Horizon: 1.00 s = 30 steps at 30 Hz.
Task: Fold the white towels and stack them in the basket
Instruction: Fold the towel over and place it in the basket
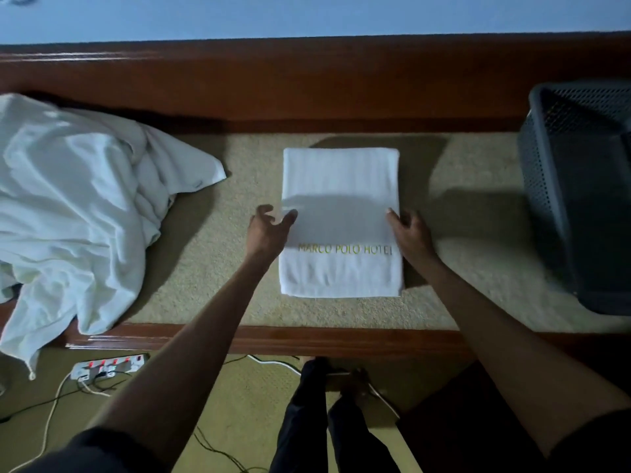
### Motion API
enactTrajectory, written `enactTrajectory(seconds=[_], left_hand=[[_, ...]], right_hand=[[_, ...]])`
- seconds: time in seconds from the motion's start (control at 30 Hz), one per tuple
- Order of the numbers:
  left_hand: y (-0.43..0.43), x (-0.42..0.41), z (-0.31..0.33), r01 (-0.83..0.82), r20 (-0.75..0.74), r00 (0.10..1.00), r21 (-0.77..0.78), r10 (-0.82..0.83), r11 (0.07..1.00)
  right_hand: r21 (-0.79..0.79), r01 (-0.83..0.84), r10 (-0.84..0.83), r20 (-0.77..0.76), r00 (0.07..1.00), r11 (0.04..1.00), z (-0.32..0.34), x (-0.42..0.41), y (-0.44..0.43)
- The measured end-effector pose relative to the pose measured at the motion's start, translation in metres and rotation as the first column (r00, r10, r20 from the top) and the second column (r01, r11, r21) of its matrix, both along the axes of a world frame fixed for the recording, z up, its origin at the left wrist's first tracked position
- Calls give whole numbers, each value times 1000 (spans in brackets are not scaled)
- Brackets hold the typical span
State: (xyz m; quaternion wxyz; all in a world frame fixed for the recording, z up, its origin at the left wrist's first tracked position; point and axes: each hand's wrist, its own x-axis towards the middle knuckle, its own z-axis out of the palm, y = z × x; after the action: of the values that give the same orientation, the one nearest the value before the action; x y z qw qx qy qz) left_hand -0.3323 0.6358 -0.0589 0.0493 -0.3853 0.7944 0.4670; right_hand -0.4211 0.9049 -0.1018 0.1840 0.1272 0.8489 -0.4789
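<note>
Carpeted ledge [222,268], beige, framed in dark wood [307,97], dim light.

1. Pile [75,206]: unfolded white towels, heaped at the ledge's left end, one corner hanging over the front edge.
2. Basket [580,199]: dark grey, perforated walls, upright at the right end, well apart from the towel; its inside is not visible.
3. Towel [341,179]: white, folded to a neat rectangle, flat on the carpet mid-ledge, between pile and basket. Gold lettering "MARCO POLO HOTEL" across its near half.
4. Left hand [268,232]: arm stretched forward, hand at the towel's left edge about midway along. Fingers [290,216] spread and loosely bent, gripping nothing; one fingertip meets the edge, the others are just beside it over the carpet.
5. Right hand [411,235]: arm stretched forward, back of the hand up, set against the towel's right edge opposite the left hand. Fingers [392,216] lie along the border; whether any tuck beneath it cannot be told.
6. Power strip [109,367]: on the floor below the ledge, cables attached.
</note>
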Motion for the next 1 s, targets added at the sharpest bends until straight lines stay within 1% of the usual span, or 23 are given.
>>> enactTrajectory(seconds=[0.03, 0.1, 0.23, 0.33, 0.4, 0.47, 0.53, 0.6, 0.7, 0.77, 0.87, 0.97, 1.0], left_hand=[[-3, -10, -4, -39, 45, 998, 81, 35, 996], [-5, -28, -11, -74, 91, 994, 185, 58, 980], [-8, -54, -19, -56, 69, 997, 270, 39, 961], [-10, -63, -18, -81, 103, 993, 327, 49, 942], [-12, -67, -16, -112, 133, 989, 420, 61, 901], [-15, -68, -14, -123, 160, 986, 494, 49, 861], [-14, -67, -6, -111, 143, 989, 558, 36, 823], [-10, -64, 6, -113, 133, 990, 612, 39, 782], [-9, -58, 22, -127, 141, 989, 673, 42, 729], [-7, -58, 38, -103, 124, 992, 702, 21, 704], [-2, -67, 70, -22, 59, 998, 734, -32, 679], [7, -91, 104, 99, -31, 993, 761, -117, 641], [13, -100, 117, 137, -53, 987, 763, -151, 631]], right_hand=[[-12, 12, -12, 13, 1000, 1000, -5, -7, -3], [-25, 34, -33, 32, 999, 999, -3, -20, -11], [-83, 112, -104, 94, 990, 990, 1, -43, -26], [-133, 160, -137, 163, 977, 978, -5, -54, -30], [-168, 186, -149, 209, 966, 968, -16, -59, -28], [-178, 194, -146, 252, 957, 965, -14, -59, -29], [-182, 196, -145, 260, 955, 964, -3, -56, -32], [-197, 171, -124, 232, 965, 965, 8, -51, -33], [-231, 131, -107, 117, 987, 964, 31, -41, -36], [-244, 139, -132, 46, 990, 960, 50, -37, -35], [-247, 139, -156, -51, 987, 959, 80, -38, -28], [-245, 185, -222, -134, 966, 952, 112, -52, -13], [-221, 196, -235, -167, 958, 955, 126, -59, -6]])
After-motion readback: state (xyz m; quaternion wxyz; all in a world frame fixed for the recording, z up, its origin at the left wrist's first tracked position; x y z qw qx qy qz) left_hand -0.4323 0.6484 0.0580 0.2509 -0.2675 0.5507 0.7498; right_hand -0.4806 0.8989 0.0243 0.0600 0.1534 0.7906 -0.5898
